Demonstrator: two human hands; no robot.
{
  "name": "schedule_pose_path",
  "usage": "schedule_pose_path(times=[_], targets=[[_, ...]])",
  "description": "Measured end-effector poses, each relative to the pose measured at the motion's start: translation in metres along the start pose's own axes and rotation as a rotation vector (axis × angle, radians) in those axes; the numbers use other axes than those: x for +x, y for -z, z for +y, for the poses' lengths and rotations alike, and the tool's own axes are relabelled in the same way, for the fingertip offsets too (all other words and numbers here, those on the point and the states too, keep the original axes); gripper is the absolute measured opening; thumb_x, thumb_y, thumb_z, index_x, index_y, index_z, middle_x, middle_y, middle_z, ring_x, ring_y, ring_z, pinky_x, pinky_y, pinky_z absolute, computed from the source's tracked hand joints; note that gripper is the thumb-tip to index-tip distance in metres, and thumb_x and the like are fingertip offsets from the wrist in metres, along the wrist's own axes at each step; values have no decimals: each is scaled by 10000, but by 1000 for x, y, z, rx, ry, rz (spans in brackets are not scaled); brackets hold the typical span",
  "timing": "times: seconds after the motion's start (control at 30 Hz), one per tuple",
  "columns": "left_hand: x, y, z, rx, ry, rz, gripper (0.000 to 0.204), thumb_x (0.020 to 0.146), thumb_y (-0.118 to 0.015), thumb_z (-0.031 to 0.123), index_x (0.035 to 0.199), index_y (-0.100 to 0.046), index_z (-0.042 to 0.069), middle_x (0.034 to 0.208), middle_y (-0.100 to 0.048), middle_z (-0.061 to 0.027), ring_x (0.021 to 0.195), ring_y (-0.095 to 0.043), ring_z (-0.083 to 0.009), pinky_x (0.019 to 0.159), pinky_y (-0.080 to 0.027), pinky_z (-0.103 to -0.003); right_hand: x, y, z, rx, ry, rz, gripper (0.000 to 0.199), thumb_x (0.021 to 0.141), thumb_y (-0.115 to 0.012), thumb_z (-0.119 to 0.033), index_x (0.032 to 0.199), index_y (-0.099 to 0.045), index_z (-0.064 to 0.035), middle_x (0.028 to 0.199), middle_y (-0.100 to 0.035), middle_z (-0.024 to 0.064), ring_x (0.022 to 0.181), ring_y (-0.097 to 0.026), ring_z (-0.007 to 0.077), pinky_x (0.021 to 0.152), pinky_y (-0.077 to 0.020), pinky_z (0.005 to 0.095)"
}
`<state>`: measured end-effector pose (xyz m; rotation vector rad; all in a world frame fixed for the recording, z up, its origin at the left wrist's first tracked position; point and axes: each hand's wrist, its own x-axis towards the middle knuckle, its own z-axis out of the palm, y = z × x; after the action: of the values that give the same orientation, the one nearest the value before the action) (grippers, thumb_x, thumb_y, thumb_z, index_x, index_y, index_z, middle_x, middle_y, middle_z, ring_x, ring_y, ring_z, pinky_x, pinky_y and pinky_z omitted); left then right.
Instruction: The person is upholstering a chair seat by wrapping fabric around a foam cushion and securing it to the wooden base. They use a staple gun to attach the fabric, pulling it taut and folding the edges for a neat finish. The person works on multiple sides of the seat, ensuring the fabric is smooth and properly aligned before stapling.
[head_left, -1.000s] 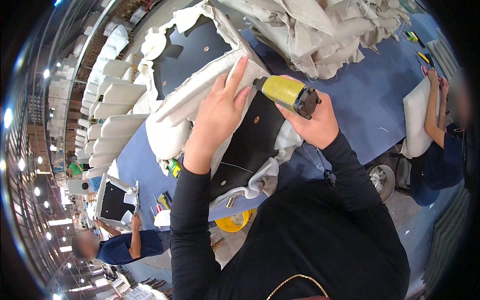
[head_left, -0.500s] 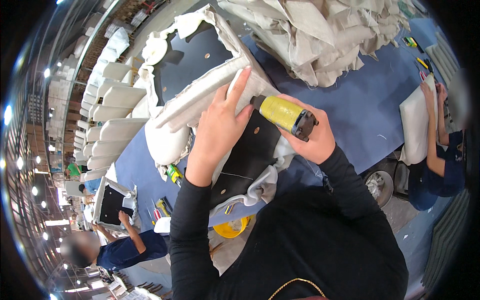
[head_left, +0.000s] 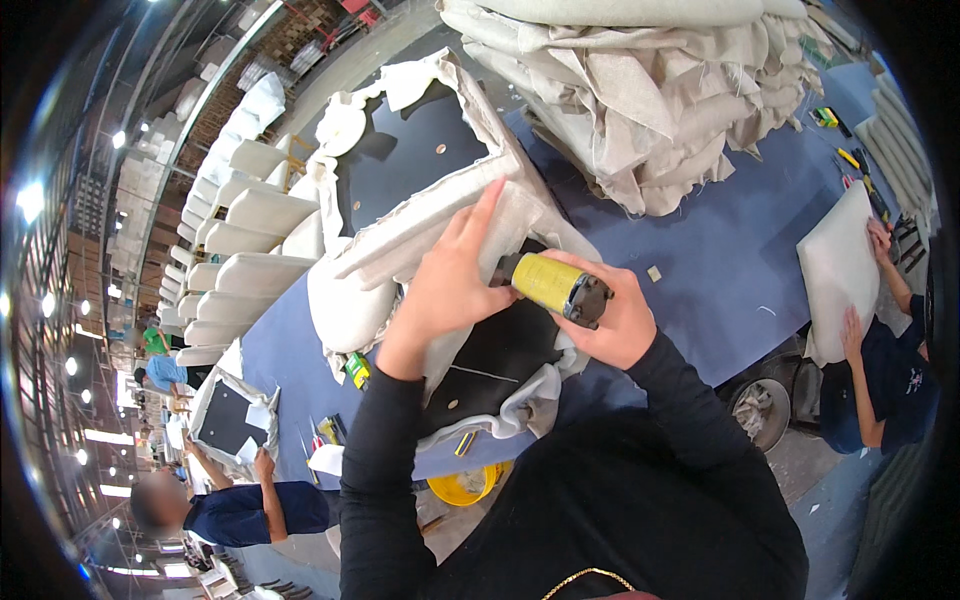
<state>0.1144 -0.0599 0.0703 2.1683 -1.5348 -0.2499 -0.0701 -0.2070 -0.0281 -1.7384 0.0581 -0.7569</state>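
Note:
A chair part (head_left: pixel 400 255) covered in cream fabric lies on the blue table before me, its black underside cloth (head_left: pixel 505 345) facing up and its loose fabric edge (head_left: pixel 528 400) bunched at the near side. My left hand (head_left: pixel 450 285) rests on the raised cream fabric with fingers stretched out and the thumb toward the tool. In my right hand (head_left: pixel 625 315) is a yellow and black staple gun (head_left: pixel 548 283), the fingers wrapped round it. Its nose points left, close to my left thumb; the contact point at its tip is hidden.
A tall pile of cream fabric pieces (head_left: pixel 640 110) stands at the back of the blue table (head_left: pixel 700 320). A green tape measure (head_left: pixel 357 370) lies left. Below are a yellow bucket (head_left: pixel 465 487) and a metal bin (head_left: pixel 765 410). Co-workers handle cushioned parts on both sides.
My left thumb has come in toward the staple gun's nose. The staple gun has shifted slightly relative to the chair part. The view has moved; the right co-worker's hands have spread along the cushion.

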Motion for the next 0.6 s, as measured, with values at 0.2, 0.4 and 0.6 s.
schedule_pose_path(times=[0.2,0.4,0.6], targets=[[-12,12,-42,-439,127,-151,782,1114,-596,289,1760,-216,65,1757,-361,-253,1636,-350,-372,1327,-249,-406,3,5,-7,-65,37,97,581,830,-767,50,1402,-681,0,1315,-760,192,1199,-759,314,1062,-545,367],[-19,-9,-9,95,18,37,874,989,-728,91,1747,-301,175,1510,-581,-279,1384,-573,-505,1139,-479,-492,7,0,5,6,-61,72,550,858,-757,67,1398,-674,11,1281,-783,160,1202,-752,209,1048,-551,345],[-16,-13,-3,152,95,78,947,938,-773,116,1742,-308,303,1461,-594,-240,1304,-620,-504,1044,-543,-556,-2,-7,2,-24,40,25,618,794,-757,44,1406,-678,5,1304,-776,174,1187,-771,268,1053,-556,361]])
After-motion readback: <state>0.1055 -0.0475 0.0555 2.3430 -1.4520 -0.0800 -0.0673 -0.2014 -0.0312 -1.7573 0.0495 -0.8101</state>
